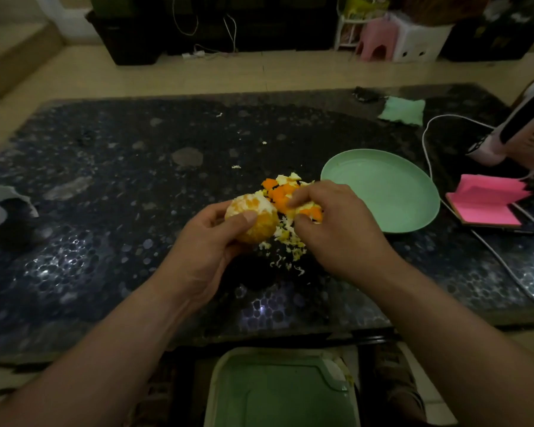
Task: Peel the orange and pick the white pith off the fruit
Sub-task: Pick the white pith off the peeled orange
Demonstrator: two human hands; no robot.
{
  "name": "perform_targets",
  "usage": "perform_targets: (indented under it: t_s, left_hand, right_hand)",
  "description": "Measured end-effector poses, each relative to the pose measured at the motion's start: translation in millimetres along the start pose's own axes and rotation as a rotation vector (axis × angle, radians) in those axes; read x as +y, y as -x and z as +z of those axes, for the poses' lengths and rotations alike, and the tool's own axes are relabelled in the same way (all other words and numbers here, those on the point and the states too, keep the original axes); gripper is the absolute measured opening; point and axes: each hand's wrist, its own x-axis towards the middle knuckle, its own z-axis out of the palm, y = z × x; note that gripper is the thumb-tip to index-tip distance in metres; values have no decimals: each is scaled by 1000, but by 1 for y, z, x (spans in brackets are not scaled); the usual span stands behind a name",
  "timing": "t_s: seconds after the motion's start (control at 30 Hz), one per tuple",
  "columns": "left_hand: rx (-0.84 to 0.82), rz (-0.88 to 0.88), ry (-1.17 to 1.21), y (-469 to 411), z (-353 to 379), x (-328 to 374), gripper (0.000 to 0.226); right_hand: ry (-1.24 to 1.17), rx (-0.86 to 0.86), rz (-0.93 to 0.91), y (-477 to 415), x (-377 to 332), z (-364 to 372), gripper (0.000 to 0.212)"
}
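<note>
My left hand [208, 241] grips a mostly peeled orange [253, 215] just above the dark table, thumb across its front. Patches of white pith still cover its top. My right hand [330, 223] is curled over the heap of orange peel pieces [279, 192] to the right of the fruit, its fingertips pinching into the scraps. I cannot tell whether it holds a bit of pith or a piece of peel. White and yellow pith shreds [290, 248] lie scattered on the table between and below both hands.
A pale green plate [392, 195] sits right of the peel heap. A pink notepad [487, 200], a white cable [426, 143] and a pink appliance [518, 134] are at the right edge. A green cloth [404, 110] lies far right. A green bin [278, 389] stands below the table's near edge.
</note>
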Motion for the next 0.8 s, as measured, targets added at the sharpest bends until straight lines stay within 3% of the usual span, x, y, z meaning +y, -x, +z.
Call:
perform_targets:
  t_s: [0.1,0.33,0.57,0.8]
  left_hand:
    - [-35,14,-27,2,2,-2,56]
    - [-58,79,-169,6,4,-2,58]
    - [24,192,-409,13,7,1,75]
    - [92,285,-584,14,6,-6,61]
  right_hand:
    - [-214,-83,-2,4,-9,-7,18]
    - [-206,-7,-63,10,-13,-11,5]
    - [-43,13,-120,11,-16,-9,9]
    - [204,101,-258,13,-20,-3,12]
